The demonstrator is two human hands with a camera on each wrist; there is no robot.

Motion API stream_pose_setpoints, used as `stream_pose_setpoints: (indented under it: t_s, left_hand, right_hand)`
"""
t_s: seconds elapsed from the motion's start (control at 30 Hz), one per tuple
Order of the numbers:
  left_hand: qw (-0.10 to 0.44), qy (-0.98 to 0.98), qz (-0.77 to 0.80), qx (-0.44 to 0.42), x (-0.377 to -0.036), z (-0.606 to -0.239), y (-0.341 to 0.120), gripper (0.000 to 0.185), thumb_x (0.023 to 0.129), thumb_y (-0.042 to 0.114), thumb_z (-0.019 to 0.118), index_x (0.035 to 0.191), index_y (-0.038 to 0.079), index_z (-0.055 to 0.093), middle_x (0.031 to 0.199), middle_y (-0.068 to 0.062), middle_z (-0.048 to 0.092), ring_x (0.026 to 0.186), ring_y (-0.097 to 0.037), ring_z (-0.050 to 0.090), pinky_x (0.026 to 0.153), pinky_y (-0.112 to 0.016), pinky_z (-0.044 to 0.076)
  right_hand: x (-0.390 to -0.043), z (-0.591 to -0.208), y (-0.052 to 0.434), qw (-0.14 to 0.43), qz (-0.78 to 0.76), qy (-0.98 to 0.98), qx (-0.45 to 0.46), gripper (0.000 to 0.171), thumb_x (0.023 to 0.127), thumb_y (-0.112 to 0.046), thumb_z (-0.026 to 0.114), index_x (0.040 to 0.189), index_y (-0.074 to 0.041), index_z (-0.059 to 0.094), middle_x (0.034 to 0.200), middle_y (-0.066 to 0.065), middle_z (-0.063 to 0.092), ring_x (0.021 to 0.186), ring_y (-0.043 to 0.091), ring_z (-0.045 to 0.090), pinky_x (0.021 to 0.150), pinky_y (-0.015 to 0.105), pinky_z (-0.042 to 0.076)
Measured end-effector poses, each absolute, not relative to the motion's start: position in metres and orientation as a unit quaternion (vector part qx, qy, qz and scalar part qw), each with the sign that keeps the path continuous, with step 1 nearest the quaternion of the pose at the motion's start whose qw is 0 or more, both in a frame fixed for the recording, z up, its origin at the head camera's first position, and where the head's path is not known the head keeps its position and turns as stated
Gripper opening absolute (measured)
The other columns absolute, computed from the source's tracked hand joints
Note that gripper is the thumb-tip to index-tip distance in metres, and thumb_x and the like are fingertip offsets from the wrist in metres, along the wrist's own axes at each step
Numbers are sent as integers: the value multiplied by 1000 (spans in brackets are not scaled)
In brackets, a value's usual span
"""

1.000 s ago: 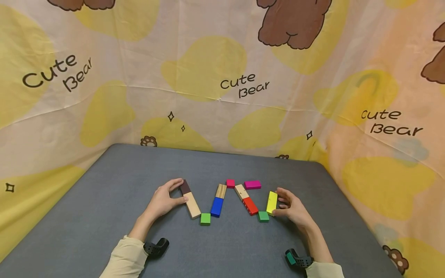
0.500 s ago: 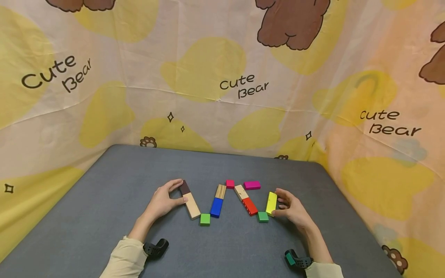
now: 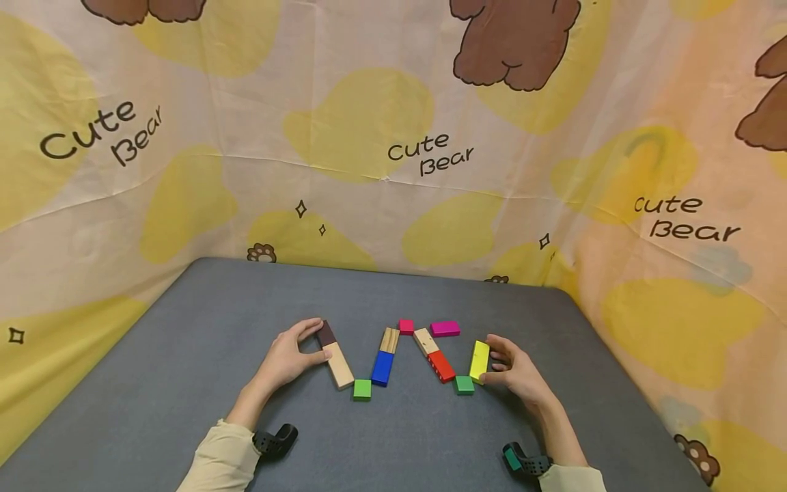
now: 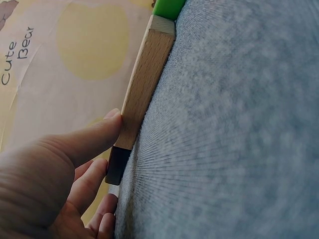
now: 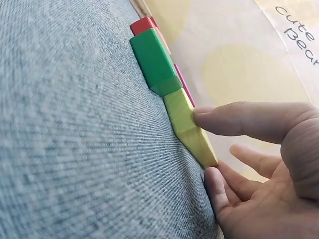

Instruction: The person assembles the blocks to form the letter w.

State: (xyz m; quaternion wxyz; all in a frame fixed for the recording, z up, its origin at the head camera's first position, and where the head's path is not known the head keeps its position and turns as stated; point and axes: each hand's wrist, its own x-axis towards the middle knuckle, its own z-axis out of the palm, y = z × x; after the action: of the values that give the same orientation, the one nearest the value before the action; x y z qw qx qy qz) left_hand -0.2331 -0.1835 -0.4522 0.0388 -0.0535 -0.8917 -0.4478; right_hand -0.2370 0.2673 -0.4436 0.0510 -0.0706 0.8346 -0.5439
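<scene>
My left hand rests beside the left end of a zigzag row of blocks. Its thumb touches a pale wooden block and its forefinger touches a dark brown block, both from the left. In the left wrist view the brown block meets the pale one end to end. At the other end of the row, my right hand touches a yellow block along its right side with thumb and fingertips. A dark green block adjoins the yellow block in the right wrist view.
Between the hands lie a light green block, a blue block, a striped wooden block, a pinkish-red block, a spotted pale block and a red block. A magenta block lies apart behind them on the grey table.
</scene>
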Motion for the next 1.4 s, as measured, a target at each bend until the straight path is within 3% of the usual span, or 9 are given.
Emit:
stream_pose_setpoints:
  t_s: [0.93, 1.07, 1.2, 1.4]
  left_hand:
    - [40, -892, -447, -51, -233, -451, -182, 74, 85, 30, 80, 147, 9, 46, 140, -7, 55, 139, -44, 26, 107, -64, 19]
    - [37, -892, -448, -54, -233, -450, -182, 74, 85, 31, 79, 147, 9, 46, 141, -7, 54, 138, -45, 25, 107, -65, 19]
    - [37, -890, -450, -57, -233, -450, -183, 73, 85, 30, 79, 147, 9, 46, 141, -8, 54, 139, -45, 24, 107, -65, 18]
    - [39, -892, -447, -60, -233, -451, -183, 74, 85, 31, 80, 147, 8, 46, 141, -8, 54, 140, -44, 23, 107, -65, 18]
  right_hand:
    - [-239, -445, 269, 58, -552, 829, -65, 85, 78, -3, 80, 149, 1, 34, 148, 23, 38, 131, 37, 38, 106, 52, 37]
    - [-239, -444, 268, 47, -545, 836, -47, 79, 81, -7, 79, 148, -1, 37, 147, 20, 41, 130, 35, 40, 105, 52, 36]
    - [-237, -438, 259, -10, -544, 839, -4, 64, 87, -10, 75, 143, -1, 46, 140, 19, 49, 124, 33, 46, 102, 49, 40]
    - [-246, -421, 249, -47, -557, 829, -11, 42, 90, -10, 73, 129, 2, 59, 127, 20, 60, 111, 29, 56, 90, 29, 49]
